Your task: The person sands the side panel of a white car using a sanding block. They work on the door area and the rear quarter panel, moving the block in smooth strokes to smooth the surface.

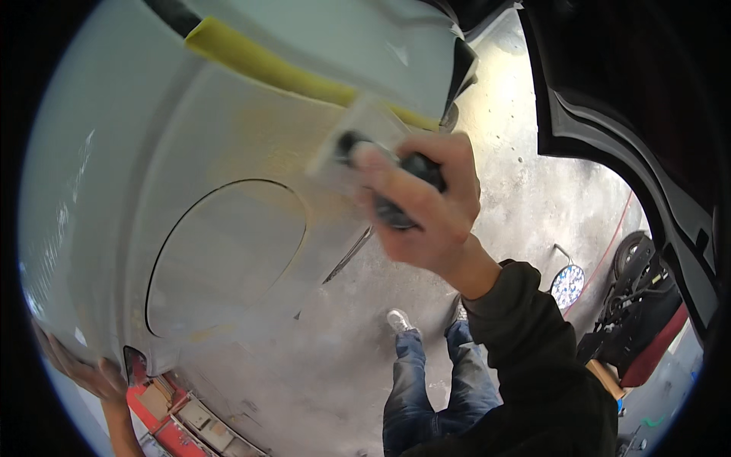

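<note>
A pale car body panel (228, 145) fills the left half, with a round fuel flap (228, 259) outlined in its middle. Above the flap the surface shows a sanded, yellowish patch (278, 145). Along the upper edge runs a yellow strip (282, 72). My right hand (426, 190) is closed round the black handle of a hand sanding block (339, 156), its flat, pale base against the panel beside that patch. Motion blurs the block and fingers. At the lower left my left hand (80, 369) lies with fingers stretched out on the bodywork, near a small dark red light (135, 365).
An open, dark car door (609, 99) stands at the right. Beyond it are a round patterned stool top (567, 286), a red hose (615, 228) and dark equipment with a wheel (630, 251). A red tool cart (179, 419) with trays is at the lower left.
</note>
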The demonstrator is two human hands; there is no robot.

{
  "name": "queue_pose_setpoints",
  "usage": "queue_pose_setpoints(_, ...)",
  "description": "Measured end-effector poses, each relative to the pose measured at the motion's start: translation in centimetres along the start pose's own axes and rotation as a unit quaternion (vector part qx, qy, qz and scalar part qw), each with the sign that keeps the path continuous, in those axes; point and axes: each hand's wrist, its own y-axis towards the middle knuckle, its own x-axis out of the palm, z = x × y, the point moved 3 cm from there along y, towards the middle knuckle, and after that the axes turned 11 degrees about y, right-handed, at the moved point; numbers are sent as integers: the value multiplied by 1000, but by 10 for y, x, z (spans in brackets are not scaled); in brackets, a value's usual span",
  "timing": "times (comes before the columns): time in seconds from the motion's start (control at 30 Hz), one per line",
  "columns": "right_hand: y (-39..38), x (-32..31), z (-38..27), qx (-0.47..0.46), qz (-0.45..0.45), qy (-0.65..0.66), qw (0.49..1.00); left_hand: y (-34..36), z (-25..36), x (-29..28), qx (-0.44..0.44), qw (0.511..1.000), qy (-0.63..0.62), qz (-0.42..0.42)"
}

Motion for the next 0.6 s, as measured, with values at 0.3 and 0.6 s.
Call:
queue_pose_setpoints(0.3,-3,-3,13,11,-3,21,1000,-1,1,3,-5,1000,-6,19)
queue_pose_setpoints(0.6,8,1,8,13,-6,15,1000,-9,-6,0,-5,1000,11,19)
